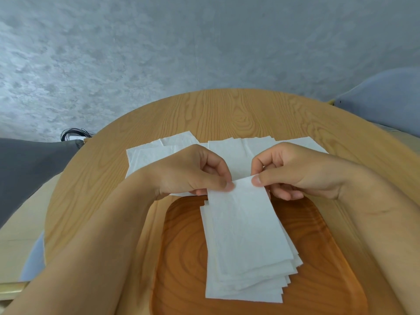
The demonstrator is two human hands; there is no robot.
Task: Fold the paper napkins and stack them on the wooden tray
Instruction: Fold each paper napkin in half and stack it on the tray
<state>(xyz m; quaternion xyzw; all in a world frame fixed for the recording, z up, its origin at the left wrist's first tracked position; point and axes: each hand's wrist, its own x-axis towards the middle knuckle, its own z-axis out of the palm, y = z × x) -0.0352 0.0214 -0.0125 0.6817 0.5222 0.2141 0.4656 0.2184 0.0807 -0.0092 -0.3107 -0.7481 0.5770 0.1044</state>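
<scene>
At the near side of the round light-wood table [227,112], both hands work over the rounded brown wooden tray [318,246].

The left hand [193,173] pinches the far left corner of a folded white paper napkin [245,228] between thumb and forefinger, with its other fingers curled beneath. The right hand [302,173] pinches the far right corner in the same way, its lower fingers curled under the edge. The napkin's far edge is raised in the two pinches. The rest of it lies lengthwise over the stack of folded white napkins [241,289] in the middle of the tray.

The left forearm covers the tray's left rim, and the tray's near end is cut off by the lower frame edge. The layers of the stack are fanned at the near end, but their number cannot be counted. Both hands hide the near edges of the flat white paper napkins [154,155] spread on the table beyond the tray.

A dark grey cushion [27,169] and a coil of black cable [72,134] lie off the table's left. A pale blue-grey chair [386,98] stands at the right.
</scene>
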